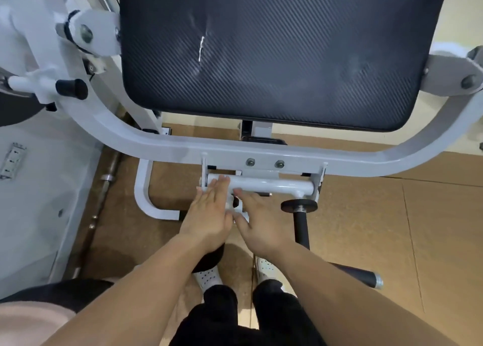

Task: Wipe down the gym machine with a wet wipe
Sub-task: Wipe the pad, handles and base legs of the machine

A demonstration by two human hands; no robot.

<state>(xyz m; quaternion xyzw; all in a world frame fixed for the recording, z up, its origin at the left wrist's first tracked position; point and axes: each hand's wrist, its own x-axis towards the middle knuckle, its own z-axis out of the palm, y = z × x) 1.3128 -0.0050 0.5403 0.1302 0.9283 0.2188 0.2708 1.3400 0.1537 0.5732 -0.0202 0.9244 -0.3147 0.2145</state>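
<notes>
The gym machine has a black textured seat pad (pixel 274 53) set in a curved white frame (pixel 183 147). Below the frame runs a short white crossbar (pixel 274 185). My left hand (pixel 209 215) is held flat with straight fingers, its tips touching the left end of that crossbar. My right hand (pixel 257 224) lies beside it with fingers extended, tips at the underside of the bar. A small bit of white shows between the two hands; I cannot tell whether it is a wipe.
A black padded post with a round disc (pixel 299 206) stands just right of my right hand. A barbell (pixel 104 189) lies on the brown floor at left, beside a white machine housing (pixel 39 189). A black adjustment knob (pixel 72 89) juts out upper left.
</notes>
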